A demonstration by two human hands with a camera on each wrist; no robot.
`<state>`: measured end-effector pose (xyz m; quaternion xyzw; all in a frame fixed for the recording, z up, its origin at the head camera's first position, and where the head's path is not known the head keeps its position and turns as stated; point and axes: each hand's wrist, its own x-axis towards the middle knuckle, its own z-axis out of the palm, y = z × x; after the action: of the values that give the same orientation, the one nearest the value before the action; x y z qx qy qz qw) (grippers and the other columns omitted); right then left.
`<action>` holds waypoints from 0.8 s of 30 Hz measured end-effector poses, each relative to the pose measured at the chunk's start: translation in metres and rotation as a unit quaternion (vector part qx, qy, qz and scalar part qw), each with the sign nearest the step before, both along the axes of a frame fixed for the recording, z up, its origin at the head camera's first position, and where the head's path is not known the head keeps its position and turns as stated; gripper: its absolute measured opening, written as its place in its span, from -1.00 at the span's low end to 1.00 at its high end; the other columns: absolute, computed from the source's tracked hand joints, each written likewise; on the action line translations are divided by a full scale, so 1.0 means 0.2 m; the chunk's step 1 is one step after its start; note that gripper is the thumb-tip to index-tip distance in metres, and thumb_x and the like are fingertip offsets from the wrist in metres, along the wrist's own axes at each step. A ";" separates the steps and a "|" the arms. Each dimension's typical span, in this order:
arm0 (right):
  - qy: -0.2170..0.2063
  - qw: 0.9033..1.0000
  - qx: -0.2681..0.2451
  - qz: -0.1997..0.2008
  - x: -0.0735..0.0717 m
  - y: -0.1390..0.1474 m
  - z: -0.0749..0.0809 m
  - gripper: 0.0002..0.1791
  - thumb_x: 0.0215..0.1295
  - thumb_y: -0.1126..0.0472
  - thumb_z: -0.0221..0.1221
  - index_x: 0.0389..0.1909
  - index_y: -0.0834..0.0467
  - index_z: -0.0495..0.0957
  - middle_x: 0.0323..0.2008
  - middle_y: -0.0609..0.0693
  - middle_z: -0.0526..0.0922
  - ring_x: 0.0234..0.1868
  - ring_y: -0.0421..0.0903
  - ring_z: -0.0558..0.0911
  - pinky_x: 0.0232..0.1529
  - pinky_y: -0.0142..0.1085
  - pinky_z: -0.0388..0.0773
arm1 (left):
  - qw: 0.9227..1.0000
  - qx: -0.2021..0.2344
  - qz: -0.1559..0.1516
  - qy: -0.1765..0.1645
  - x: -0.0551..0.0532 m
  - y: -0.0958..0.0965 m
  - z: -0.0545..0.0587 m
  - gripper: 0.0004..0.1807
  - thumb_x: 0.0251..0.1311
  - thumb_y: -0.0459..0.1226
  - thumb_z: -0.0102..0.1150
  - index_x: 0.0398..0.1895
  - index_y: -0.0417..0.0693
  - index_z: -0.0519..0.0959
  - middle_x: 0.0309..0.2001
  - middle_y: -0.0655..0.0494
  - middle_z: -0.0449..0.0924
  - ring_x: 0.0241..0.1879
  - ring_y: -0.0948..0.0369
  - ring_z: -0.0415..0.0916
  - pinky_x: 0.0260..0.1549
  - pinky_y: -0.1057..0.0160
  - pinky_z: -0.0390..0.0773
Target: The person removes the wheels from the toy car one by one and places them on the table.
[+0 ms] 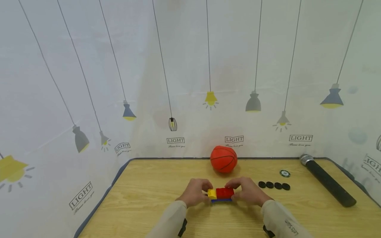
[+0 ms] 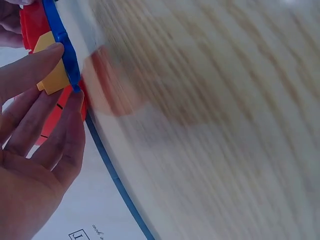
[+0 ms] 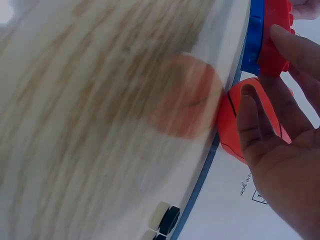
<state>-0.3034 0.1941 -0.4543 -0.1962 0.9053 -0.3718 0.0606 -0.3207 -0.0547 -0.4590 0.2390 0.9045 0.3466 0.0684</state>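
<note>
A small toy made of building bricks [image 1: 224, 193] is held between both hands near the middle of the table. A yellow sloped brick [image 2: 52, 75] sits at its left end, a red brick [image 3: 275, 37] at its right, both on a blue base plate [image 2: 67, 52]. My left hand [image 1: 194, 192] pinches the yellow end, its thumb on the brick's side and fingertips at the base. At the other end my right hand [image 1: 248, 191] grips the red brick between thumb and fingers. The toy's underside is hidden in the head view.
A red toy basketball [image 1: 224, 159] sits behind the hands by the back edge. To the right, several black discs [image 1: 270, 185] lie in a row, with a green-and-white chip [image 1: 284, 173] behind them. Farther right lies a black microphone [image 1: 330, 183]. A printed wall sheet [image 1: 190, 66] encloses the table [image 1: 143, 185].
</note>
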 end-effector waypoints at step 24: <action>-0.032 0.996 0.028 -0.081 -0.06 -0.07 -0.03 -0.58 0.03 0.47 0.41 -0.10 0.02 0.70 -0.10 -0.05 0.74 -0.07 -0.09 0.62 0.11 0.01 0.59 | 0.998 -0.031 0.057 -0.017 -0.08 0.05 -0.05 -0.65 -0.07 -0.42 0.54 -0.19 0.02 0.67 -0.18 0.12 0.73 -0.20 0.21 0.56 0.03 0.09 0.64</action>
<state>-0.3156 0.1792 -0.4606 -0.1086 0.9258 -0.3563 0.0648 -0.3374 -0.0448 -0.4684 0.1789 0.9256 0.3258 0.0716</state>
